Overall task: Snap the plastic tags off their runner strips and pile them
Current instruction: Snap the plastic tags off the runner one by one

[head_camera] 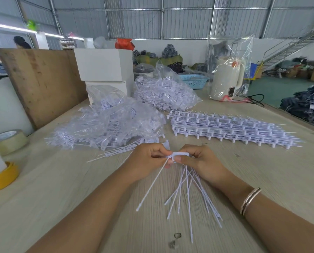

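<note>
Above the table [244, 170], my left hand [149, 161] pinches one tag [152, 185] while my right hand [200, 161] grips the runner strip [181, 154]; next I should twist it free, I think.

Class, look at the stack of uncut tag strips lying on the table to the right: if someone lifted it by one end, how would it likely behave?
The stack of tag strips is thin plastic in loose layers, so it would probably sag and its layers slide apart. It likely weighs little for its bulk. Its fine tails stick out at the edges and could snag on the bagged tags nearby.
</note>
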